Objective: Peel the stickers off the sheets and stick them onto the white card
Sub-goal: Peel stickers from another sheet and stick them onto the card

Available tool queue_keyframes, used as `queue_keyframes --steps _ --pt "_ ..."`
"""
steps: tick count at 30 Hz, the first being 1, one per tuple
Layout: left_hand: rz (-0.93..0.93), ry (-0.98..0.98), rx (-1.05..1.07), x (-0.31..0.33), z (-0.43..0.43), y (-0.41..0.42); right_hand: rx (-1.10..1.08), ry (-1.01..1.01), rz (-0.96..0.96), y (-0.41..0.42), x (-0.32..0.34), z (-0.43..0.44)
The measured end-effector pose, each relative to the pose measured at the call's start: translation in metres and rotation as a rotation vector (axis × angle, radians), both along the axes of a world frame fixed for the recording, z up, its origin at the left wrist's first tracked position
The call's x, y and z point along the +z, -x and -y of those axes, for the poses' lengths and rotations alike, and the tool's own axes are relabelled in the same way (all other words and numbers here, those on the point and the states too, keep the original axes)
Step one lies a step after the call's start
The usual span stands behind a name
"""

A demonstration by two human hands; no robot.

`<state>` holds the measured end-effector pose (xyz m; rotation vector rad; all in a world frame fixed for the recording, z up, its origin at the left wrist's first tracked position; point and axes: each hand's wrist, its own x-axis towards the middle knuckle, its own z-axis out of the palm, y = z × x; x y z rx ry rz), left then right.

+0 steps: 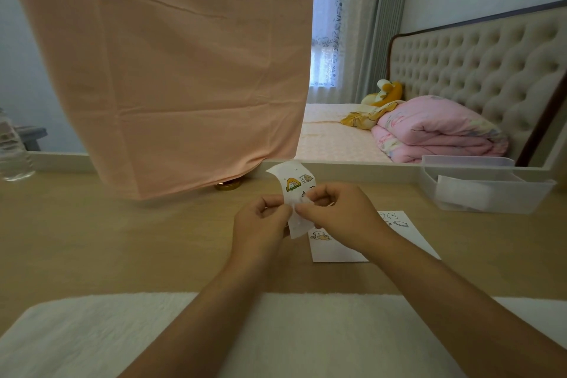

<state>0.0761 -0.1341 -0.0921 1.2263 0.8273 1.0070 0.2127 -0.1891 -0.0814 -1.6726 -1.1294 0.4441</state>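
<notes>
A small sticker sheet [293, 181] with cartoon stickers is held upright above the wooden desk, curling at its top. My left hand [260, 224] grips its lower left edge with curled fingers. My right hand [340, 215] pinches the sheet near its middle with thumb and forefinger, fingertips close to those of the left. Whether a sticker is lifting under the fingers is hidden. The white card [399, 224] lies flat on the desk behind my right hand, with a few stickers on it, partly covered by my wrist.
A peach cloth [184, 70] hangs down to the desk at the back left. A clear plastic box [484, 190] stands at the back right. A white towel [92, 334] covers the near edge. A plastic bottle [12, 150] stands far left. A bed lies beyond.
</notes>
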Motion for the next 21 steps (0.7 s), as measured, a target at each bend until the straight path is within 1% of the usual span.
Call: queue_keyframes --steps 6,12,21 --pt "0.066 0.021 -0.011 0.0 0.0 0.001 -0.069 -0.022 0.046 -0.004 0.002 0.002" --pt "0.112 0.055 -0.048 -0.001 0.001 -0.002 -0.04 0.026 -0.132 -0.003 0.009 0.008" --pt "0.089 0.056 -0.042 -0.002 0.002 -0.002 0.009 0.152 -0.234 -0.004 0.015 0.011"
